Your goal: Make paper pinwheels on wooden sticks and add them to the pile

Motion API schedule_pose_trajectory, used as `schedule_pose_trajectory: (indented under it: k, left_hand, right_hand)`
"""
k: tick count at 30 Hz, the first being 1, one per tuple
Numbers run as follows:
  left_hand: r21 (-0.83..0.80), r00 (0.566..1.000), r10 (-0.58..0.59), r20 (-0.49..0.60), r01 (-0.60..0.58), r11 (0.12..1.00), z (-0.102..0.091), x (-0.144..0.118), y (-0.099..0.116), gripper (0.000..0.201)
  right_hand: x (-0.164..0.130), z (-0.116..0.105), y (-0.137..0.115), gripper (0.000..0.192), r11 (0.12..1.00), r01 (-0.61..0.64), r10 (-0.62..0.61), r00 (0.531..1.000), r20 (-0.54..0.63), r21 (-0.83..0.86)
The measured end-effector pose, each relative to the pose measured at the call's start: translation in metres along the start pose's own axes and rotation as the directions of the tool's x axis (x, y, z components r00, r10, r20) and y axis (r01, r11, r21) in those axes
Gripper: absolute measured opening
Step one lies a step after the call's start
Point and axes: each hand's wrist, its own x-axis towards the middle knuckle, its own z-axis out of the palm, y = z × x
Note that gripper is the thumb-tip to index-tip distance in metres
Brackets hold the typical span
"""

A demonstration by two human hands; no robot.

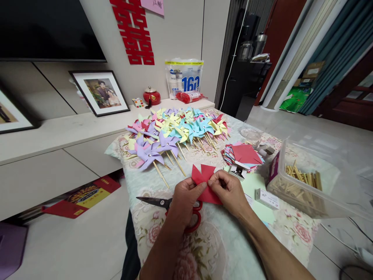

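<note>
Head view, red paper: a flat sheet of bright red paper (210, 195), cut into points at its top edge, at the centre of the frame, slightly low, between both hands.
Left hand: the left hand (185, 196) pinches the sheet's left side, thumb on top, fingers curled behind.
Right hand: the right hand (229, 188) pinches the sheet near its middle between thumb and bent fingers, its tips just beside the left thumb.
Scissors: black-bladed scissors with red looped handles (157, 201) lie partly hidden under the left wrist, lower centre, blades toward the left.
Counter: a counter under a pale, rose-printed cloth (233, 241) fills the lower centre.
Pinwheels: a crowd of purple, yellow, blue, pink and red paper pinwheels on wooden sticks (194, 128) lies across the centre of the frame.
Paper stack: a pile of coloured paper squares, red on top (247, 154), right of centre.
Small boxes: an open little box of shiny metal bits (238, 171) touches that pile; a closed white carton (267, 198) sits lower right.
Bin: a clear plastic bin (297, 204) of wooden sticks, right side.
</note>
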Motion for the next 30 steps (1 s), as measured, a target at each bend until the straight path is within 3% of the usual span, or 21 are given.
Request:
schedule_pose_trajectory:
  k: [10,14,18,23,30]
  left_hand:
    - [-0.107,0.994,0.026,-0.108,-0.038,0.994,-0.001,0.002,0.006,0.03]
    - [-0.153,0.992,0.02,-0.127,-0.04,0.987,-0.003,0.0,0.014,0.028]
    - [-0.15,0.991,0.015,-0.132,-0.035,0.988,-0.004,-0.001,0.016,0.025]
    - [-0.1,0.989,0.051,-0.138,-0.065,0.993,-0.006,0.002,0.009,0.027]
    - [-0.02,0.991,0.052,-0.121,-0.055,0.998,-0.009,0.004,0.001,0.027]
  right_hand:
    - [0.003,-0.01,0.001,0.013,0.995,0.09,-0.093,0.994,0.062,0.048]
    - [0.004,-0.015,-0.001,0.013,0.968,0.245,-0.25,0.953,0.17,0.053]
    - [0.004,-0.015,-0.002,0.013,0.949,0.306,-0.316,0.912,0.26,0.078]
    - [0.002,-0.014,-0.006,0.009,0.958,0.278,-0.285,0.921,0.265,0.066]
    - [0.0,-0.008,-0.005,0.014,0.995,0.096,-0.092,0.963,0.253,-0.005]
